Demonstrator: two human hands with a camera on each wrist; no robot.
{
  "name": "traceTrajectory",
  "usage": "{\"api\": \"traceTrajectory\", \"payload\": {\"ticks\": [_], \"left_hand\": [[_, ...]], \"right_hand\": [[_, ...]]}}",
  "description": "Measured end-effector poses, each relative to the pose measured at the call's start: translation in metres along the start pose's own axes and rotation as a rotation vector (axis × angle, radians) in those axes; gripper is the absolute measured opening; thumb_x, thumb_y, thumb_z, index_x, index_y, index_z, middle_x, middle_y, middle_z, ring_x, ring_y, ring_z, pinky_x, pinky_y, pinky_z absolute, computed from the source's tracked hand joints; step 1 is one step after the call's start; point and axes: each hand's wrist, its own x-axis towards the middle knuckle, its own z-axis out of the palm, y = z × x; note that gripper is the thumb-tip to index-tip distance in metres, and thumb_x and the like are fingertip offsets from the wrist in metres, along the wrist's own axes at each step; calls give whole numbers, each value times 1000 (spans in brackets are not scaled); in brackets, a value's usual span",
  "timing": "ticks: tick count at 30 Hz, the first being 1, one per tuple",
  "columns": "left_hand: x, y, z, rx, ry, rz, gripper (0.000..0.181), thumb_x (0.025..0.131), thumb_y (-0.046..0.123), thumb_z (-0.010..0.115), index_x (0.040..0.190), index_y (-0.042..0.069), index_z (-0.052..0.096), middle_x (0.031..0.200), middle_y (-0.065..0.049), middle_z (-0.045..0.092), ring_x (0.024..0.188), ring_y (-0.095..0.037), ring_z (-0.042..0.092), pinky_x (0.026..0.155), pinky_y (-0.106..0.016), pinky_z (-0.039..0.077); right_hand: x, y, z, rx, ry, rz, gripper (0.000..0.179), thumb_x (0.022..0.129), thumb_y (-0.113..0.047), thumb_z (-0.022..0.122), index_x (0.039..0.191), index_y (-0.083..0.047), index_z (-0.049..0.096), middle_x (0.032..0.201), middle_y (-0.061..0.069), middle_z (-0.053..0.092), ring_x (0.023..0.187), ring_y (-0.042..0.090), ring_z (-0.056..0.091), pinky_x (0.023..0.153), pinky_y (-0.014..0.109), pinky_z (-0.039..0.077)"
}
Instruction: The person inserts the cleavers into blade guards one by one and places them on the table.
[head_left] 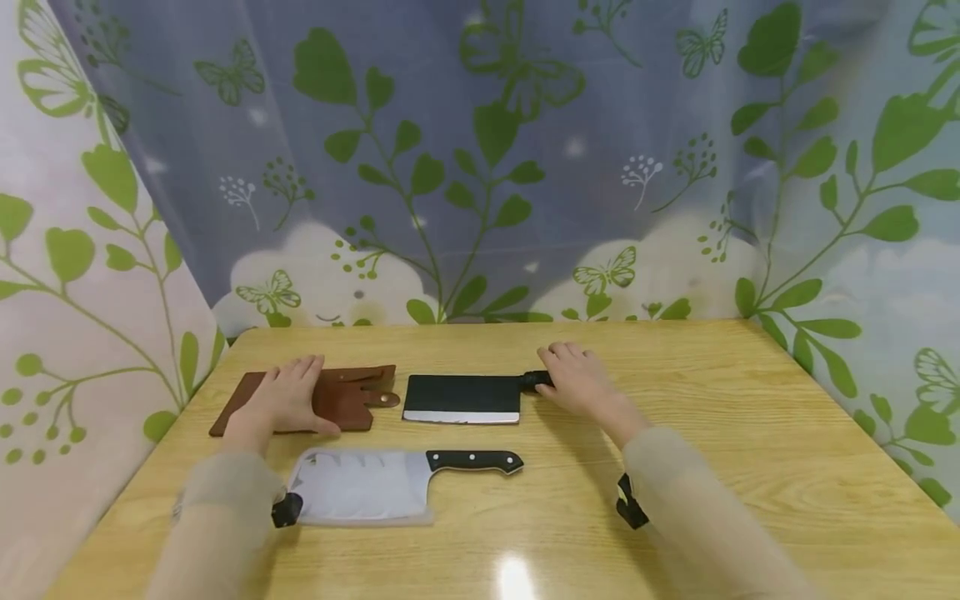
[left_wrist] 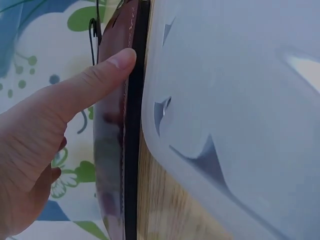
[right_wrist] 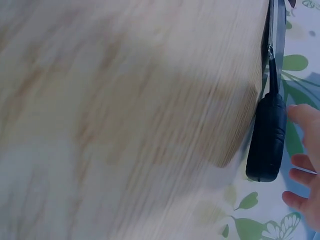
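Table [head_left: 750, 417] wood-grained, glossy, bearing two cleavers [head_left: 463, 396] (leaf-and-butterfly curtain [head_left: 645, 100] behind).

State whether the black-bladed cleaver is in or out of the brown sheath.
Out: the black-bladed cleaver lies on the table beside the brown sheath, its silver edge exposed.

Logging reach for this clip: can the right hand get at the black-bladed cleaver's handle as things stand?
Likely yes: the right hand is close beside the handle of the black-bladed cleaver, and the right wrist view shows no other object between hand and handle.
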Motion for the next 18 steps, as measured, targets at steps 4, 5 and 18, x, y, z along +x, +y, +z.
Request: {"api": "traceTrajectory", "payload": {"ticks": [4, 5, 18], "left_hand": [[8, 2, 3, -18, -58, 6, 127, 57, 67, 74, 144, -7, 18, 145, -30, 21, 130, -48, 21, 101, -64, 13], [11, 3, 3, -21, -81, 5, 126, 58, 67, 74, 144, -7, 18, 146, -30, 20, 131, -48, 20, 101, -64, 13], [22, 12, 1, -33, -241, -34, 121, 60, 63, 75, 141, -10, 24, 143, -32, 24, 130, -47, 23, 100, -64, 16]], "right_hand": [[6, -3, 2, 1, -35, 0, 59, 91, -38, 58, 137, -6, 41, 133, 15, 43, 124, 32, 39, 95, 50, 35], [7, -4, 3, -5, -42, -6, 59, 91, -38, 58, 137, -6, 41, 133, 14, 43, 124, 32, 38, 95, 50, 35], [14, -16, 13, -4, -173, -55, 46, 95, -24, 53, 137, -8, 43, 133, 12, 46, 124, 31, 41, 98, 50, 33]]}}
